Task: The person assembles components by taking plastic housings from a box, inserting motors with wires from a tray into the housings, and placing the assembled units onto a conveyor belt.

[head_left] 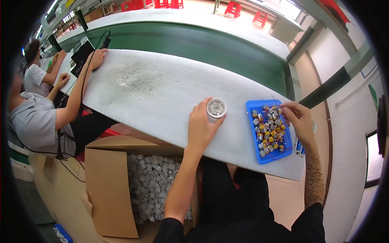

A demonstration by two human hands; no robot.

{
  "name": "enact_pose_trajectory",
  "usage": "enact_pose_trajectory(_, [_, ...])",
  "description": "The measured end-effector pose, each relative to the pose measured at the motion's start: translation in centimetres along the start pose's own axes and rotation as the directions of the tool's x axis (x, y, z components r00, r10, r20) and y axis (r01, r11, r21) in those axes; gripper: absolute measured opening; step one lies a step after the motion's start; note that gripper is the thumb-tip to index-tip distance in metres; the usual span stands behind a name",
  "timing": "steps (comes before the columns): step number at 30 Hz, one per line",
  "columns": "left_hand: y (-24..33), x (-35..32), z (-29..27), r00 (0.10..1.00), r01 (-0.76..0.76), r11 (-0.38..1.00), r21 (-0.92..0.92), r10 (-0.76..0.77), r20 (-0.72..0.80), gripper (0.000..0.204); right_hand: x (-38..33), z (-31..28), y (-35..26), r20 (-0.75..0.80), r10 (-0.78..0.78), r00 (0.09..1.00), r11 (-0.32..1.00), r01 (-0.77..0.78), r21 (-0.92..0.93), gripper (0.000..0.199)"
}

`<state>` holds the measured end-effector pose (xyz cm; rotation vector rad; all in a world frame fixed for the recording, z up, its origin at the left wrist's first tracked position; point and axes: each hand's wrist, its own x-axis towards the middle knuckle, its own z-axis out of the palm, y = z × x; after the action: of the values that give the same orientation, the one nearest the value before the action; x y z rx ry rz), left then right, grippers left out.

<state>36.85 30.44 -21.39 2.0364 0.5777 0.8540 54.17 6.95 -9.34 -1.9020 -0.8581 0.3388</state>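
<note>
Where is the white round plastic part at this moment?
In the head view, the white round part stands on the white table, held by the left hand, just left of the blue tray.

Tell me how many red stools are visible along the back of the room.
6 at least: four red stools in a row at top centre, and two further right. Others may be cut off by the frame edge.

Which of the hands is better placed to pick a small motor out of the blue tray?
Right. The right hand is already over the blue tray, fingertips at the small motors; the left hand grips the white plastic housing.
</note>
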Motion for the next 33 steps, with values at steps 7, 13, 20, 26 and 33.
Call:
enact_pose_trajectory(7, [2.5, -3.8, 0.5, 0.990, -0.127, 0.968, -0.218, 0.111, -0.084, 0.073, -1.6, 5.4, -3.8, 0.159, -0.297, 0.942, 0.950, 0.309, -0.055, 0.009])
enact_pose_trajectory(13, [4.0, -7.3, 0.7, 0.998, -0.002, 0.824, -0.566, 0.040, 0.055, 0.077, -2.7, 6.4, -3.7, 0.240, -0.554, 0.797, 0.791, 0.594, -0.148, 0.020])
enact_pose_trajectory(20, [4.9, -7.7, 1.1, 0.998, -0.015, 0.836, -0.549, 0.050, 0.049, 0.071, -3.2, 5.5, -2.3, 0.331, -0.658, 0.677, 0.665, 0.728, -0.166, 0.020])
enact_pose_trajectory(26, [5.2, -7.3, 1.4, 0.988, -0.076, 0.947, -0.313, 0.113, 0.103, 0.067, -2.2, 5.3, -0.8, 0.421, -0.606, 0.675, 0.697, 0.706, -0.128, 0.019])
enact_pose_trajectory(33, [3.4, -6.0, 1.2, 0.974, 0.215, 0.822, -0.527, -0.141, 0.177, 0.069, 1.0, 7.2, -0.1, 0.595, -0.393, 0.701, 0.865, 0.502, -0.020, 0.030])
